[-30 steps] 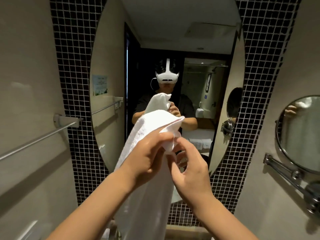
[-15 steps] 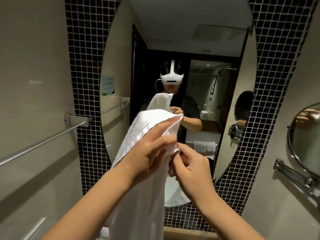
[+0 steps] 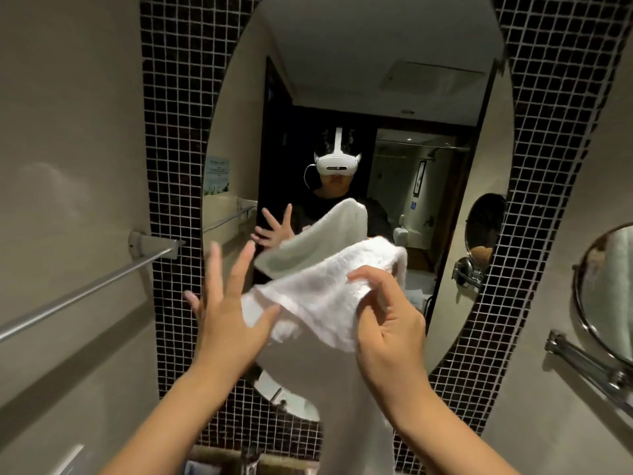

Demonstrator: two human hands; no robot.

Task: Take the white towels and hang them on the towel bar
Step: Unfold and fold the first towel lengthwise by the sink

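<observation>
The towel bar (image 3: 78, 296) runs out past the left edge, so only its right-end bracket shows. The tail of the white towel (image 3: 318, 289) drops out of the bottom edge, and the bit pinched in the right hand (image 3: 387, 323) is tucked behind the fingers. The oval mirror (image 3: 342, 80) is chopped off at the top, with its bottom hidden behind the towel and arms. The round mirror (image 3: 609, 279) is cut by the right edge. The little notice (image 3: 216, 175) reflected in the oval mirror is way too small to read.

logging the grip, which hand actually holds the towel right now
The right hand, fingers curled round the white towel; the left hand is spread open, fingers straight, gripping nothing.
</observation>
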